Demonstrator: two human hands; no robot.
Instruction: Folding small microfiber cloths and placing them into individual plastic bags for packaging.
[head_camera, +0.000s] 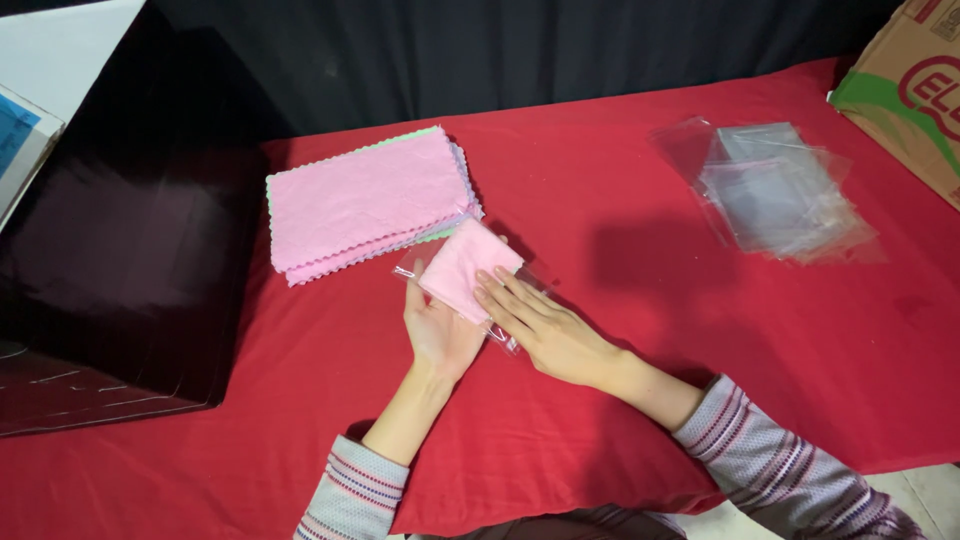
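Note:
A folded pink cloth inside a clear plastic bag (462, 262) lies on the red tablecloth (640, 400), just below a stack of cloths. My left hand (437, 332) lies palm up under the bag's near left edge, thumb on the cloth. My right hand (545, 325) rests flat on the bag's right side, fingers pressing down on the cloth. The stack of pink, purple and green cloths (365, 200) with zigzag edges sits just up and left of the bag.
A pile of empty clear plastic bags (780, 195) lies at the right back. A cardboard box (905, 95) stands at the far right corner. A large dark box (120, 250) fills the left side.

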